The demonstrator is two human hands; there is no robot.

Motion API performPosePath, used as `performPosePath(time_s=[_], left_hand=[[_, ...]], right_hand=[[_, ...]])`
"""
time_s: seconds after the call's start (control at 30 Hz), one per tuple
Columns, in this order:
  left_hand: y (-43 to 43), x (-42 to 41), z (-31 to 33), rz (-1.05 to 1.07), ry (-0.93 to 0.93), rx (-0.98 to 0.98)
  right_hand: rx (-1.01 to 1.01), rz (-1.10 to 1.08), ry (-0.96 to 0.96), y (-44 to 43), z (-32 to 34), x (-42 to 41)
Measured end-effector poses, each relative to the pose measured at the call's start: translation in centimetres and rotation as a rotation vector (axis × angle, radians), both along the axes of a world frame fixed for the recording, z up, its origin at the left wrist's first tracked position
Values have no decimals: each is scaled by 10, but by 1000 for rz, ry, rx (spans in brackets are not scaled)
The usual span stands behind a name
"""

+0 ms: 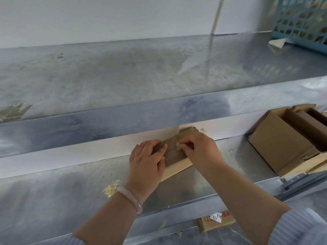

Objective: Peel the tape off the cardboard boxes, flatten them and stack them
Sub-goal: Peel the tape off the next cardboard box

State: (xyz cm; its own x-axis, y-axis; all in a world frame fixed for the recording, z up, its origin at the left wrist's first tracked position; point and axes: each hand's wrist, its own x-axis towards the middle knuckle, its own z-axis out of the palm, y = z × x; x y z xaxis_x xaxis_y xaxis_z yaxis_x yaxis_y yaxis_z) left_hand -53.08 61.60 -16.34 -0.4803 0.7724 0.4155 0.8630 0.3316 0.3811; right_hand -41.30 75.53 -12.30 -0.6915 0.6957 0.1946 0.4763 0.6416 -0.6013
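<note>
Both hands mid-frame: left hand [146, 156] pins the box [174, 153], right hand [198, 147] pinches its tape [178, 146]. Early days, untaped boxes [283, 138] wait at right, nothing stacked yet.

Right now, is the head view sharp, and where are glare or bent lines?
Head view: soft glare on the metal shelf, which mirrors the blue basket; head view: the wide lens bows the shelf edges; head view: left hand gripping the cardboard box and right hand pinching tape are sharp, the sleeve blurred.

small box [174, 152] on shelf [70, 191], open boxes [290, 138] at right
</note>
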Motion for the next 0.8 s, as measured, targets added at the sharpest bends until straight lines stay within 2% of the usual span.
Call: performPosePath(time_s=[0.1, 0.17, 0.4, 0.63, 0.77, 0.8], left_hand=[[1, 2, 1, 15, -28, -18], [1, 3, 3, 18, -34, -24], [0, 6, 5, 33, -43, -30], [0, 3, 8, 37, -59, -58], [2, 7, 10, 41, -23, -69], [3, 9, 10, 56, -11, -78]], right_hand=[[4, -9, -186, 4, -1, -4], [18, -21, -225, 3, 0, -4], [15, -108, -108, 8, 3, 9], [253, -34, -21, 14, -11, 20], [434, -124, 16, 16, -12, 26], [423, -159, -7, 17, -12, 26]])
